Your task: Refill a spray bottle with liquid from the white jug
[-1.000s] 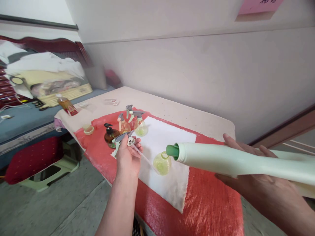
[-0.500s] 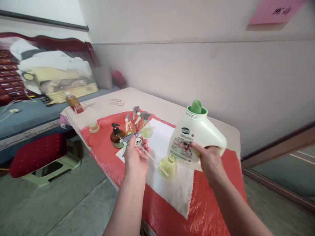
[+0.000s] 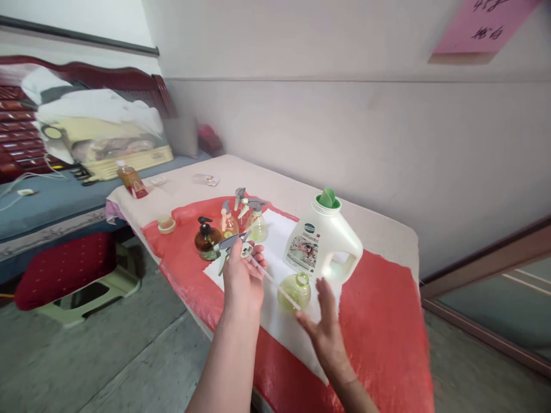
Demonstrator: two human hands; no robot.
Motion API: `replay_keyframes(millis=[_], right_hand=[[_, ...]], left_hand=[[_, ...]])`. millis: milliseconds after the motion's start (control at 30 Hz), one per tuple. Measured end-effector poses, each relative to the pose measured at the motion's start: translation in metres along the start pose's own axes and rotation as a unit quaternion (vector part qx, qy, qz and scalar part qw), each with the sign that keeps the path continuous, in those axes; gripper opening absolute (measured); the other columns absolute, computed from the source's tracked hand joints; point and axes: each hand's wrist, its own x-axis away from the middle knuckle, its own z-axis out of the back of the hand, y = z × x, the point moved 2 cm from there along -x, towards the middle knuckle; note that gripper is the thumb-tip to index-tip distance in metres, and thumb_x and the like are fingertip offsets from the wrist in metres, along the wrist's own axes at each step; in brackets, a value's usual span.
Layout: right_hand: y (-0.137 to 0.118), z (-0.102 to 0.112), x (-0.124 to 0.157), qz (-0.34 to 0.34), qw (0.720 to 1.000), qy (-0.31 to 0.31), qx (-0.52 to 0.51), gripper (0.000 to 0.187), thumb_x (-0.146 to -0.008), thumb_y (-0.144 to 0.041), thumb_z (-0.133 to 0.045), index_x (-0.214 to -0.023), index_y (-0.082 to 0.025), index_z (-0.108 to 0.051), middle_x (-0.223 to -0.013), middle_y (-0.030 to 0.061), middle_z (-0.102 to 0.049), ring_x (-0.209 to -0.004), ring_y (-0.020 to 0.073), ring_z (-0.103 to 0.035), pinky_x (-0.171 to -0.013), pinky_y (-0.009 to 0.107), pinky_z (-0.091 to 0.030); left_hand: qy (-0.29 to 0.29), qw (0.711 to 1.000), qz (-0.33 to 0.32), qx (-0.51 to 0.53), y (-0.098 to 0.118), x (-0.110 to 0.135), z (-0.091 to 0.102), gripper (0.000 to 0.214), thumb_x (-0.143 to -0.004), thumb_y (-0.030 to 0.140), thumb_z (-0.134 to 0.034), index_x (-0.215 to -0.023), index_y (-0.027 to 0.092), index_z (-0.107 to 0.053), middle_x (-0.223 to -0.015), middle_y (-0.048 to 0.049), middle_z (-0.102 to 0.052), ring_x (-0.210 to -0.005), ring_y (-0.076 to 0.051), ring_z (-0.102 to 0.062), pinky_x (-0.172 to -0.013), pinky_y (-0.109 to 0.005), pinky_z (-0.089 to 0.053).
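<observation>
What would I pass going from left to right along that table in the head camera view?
A small orange bottle → little round cup → brown pump bottle → left hand holding a spray head → white jug with a green cap.

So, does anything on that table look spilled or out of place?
No spill shows. One oddity: the small round bottle on the white cloth stands open with no top, unlike the other spray bottles behind it. A trigger sprayer, tube dangling, is in the left hand. The white jug stands upright.
</observation>
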Motion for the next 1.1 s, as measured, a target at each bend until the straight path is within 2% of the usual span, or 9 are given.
replay_keyframes(millis=[67, 167, 300, 467, 633, 767, 867, 967, 1100], right_hand=[[0.006, -0.019, 0.002, 0.002, 0.999, -0.039, 0.033, 0.094, -0.070, -0.041, -0.071, -0.147, -0.023, -0.021, -0.151, 0.0135, -0.034, -0.140, 0.0306, -0.032, -0.113, 0.053, -0.030], [0.001, -0.028, -0.010, 0.005, 0.998, -0.035, 0.056, 0.082, -0.072, -0.034, -0.068, -0.141, -0.018, -0.027, -0.143, 0.0160, -0.043, -0.133, 0.0308, -0.042, -0.109, 0.052, -0.037], [-0.017, -0.005, -0.011, 0.018, 0.995, -0.053, 0.086, 0.071, -0.070, -0.024, -0.066, -0.135, -0.023, -0.037, -0.133, 0.0102, -0.052, -0.124, 0.0280, -0.051, -0.104, 0.049, -0.043], [-0.030, 0.030, 0.009, 0.082, 0.969, -0.078, 0.219, 0.072, -0.068, -0.013, -0.059, -0.135, -0.025, -0.037, -0.132, 0.0086, -0.052, -0.122, 0.0275, -0.051, -0.101, 0.049, -0.046], [-0.034, 0.043, 0.016, 0.141, 0.948, -0.089, 0.273, 0.076, -0.066, -0.008, -0.056, -0.137, -0.025, -0.034, -0.131, 0.0098, -0.051, -0.121, 0.0286, -0.051, -0.100, 0.051, -0.047], [-0.038, 0.049, 0.015, 0.159, 0.942, -0.086, 0.284, 0.078, -0.066, -0.008, -0.056, -0.139, -0.024, -0.031, -0.131, 0.0116, -0.051, -0.121, 0.0301, -0.051, -0.099, 0.052, -0.047], [-0.043, 0.051, 0.014, 0.159, 0.938, -0.091, 0.295, 0.083, -0.063, -0.008, -0.055, -0.140, -0.025, -0.029, -0.130, 0.0117, -0.053, -0.117, 0.0315, -0.052, -0.096, 0.053, -0.049], [-0.049, 0.050, 0.015, 0.156, 0.938, -0.086, 0.297, 0.086, -0.062, -0.008, -0.055, -0.141, -0.024, -0.027, -0.126, 0.0120, -0.055, -0.113, 0.0320, -0.054, -0.092, 0.052, -0.050], [-0.057, 0.051, 0.017, 0.143, 0.950, -0.047, 0.274, 0.073, -0.063, -0.015, -0.060, -0.130, -0.021, -0.034, -0.114, 0.0123, -0.060, -0.104, 0.0314, -0.058, -0.086, 0.051, -0.051]], left_hand=[[-0.002, 1.000, -0.010, -0.009, -0.003, 0.002, -0.001, 0.014, -0.085, 0.029, -0.056, -0.082, 0.016, -0.058, -0.067, -0.0014, -0.060, -0.050, -0.008, -0.051, -0.048, -0.018, -0.040], [0.006, 0.999, -0.027, -0.038, -0.005, 0.005, -0.001, 0.016, -0.084, 0.031, -0.059, -0.083, 0.015, -0.058, -0.066, -0.0024, -0.060, -0.051, -0.009, -0.052, -0.050, -0.019, -0.041], [0.015, 0.993, -0.097, -0.070, -0.001, 0.007, -0.002, 0.024, -0.080, 0.038, -0.063, -0.087, 0.016, -0.058, -0.069, -0.0038, -0.063, -0.055, -0.010, -0.054, -0.055, -0.021, -0.042], [0.016, 0.974, -0.206, -0.088, 0.002, 0.012, -0.004, 0.025, -0.082, 0.041, -0.060, -0.091, 0.017, -0.058, -0.073, -0.0025, -0.063, -0.057, -0.011, -0.055, -0.060, -0.024, -0.044], [0.009, 0.953, -0.277, -0.120, 0.000, 0.016, -0.007, 0.023, -0.084, 0.040, -0.057, -0.090, 0.018, -0.057, -0.074, -0.0017, -0.064, -0.057, -0.011, -0.054, -0.060, -0.025, -0.043], [0.004, 0.933, -0.318, -0.168, -0.007, 0.023, -0.010, 0.024, -0.086, 0.041, -0.054, -0.086, 0.018, -0.058, -0.073, -0.0012, -0.065, -0.055, -0.011, -0.053, -0.060, -0.024, -0.042], [-0.034, 0.927, -0.315, -0.202, -0.019, 0.029, -0.013, 0.023, -0.086, 0.041, -0.055, -0.086, 0.018, -0.059, -0.074, -0.0013, -0.066, -0.054, -0.010, -0.053, -0.061, -0.024, -0.042], [-0.089, 0.930, -0.278, -0.222, -0.036, 0.036, -0.015, 0.024, -0.087, 0.042, -0.057, -0.089, 0.018, -0.060, -0.077, -0.0027, -0.067, -0.058, -0.011, -0.056, -0.066, -0.025, -0.044], [-0.135, 0.938, -0.226, -0.227, -0.058, 0.042, -0.015, 0.030, -0.084, 0.047, -0.060, -0.094, 0.019, -0.061, -0.082, -0.0053, -0.069, -0.068, -0.014, -0.063, -0.074, -0.028, -0.047]])
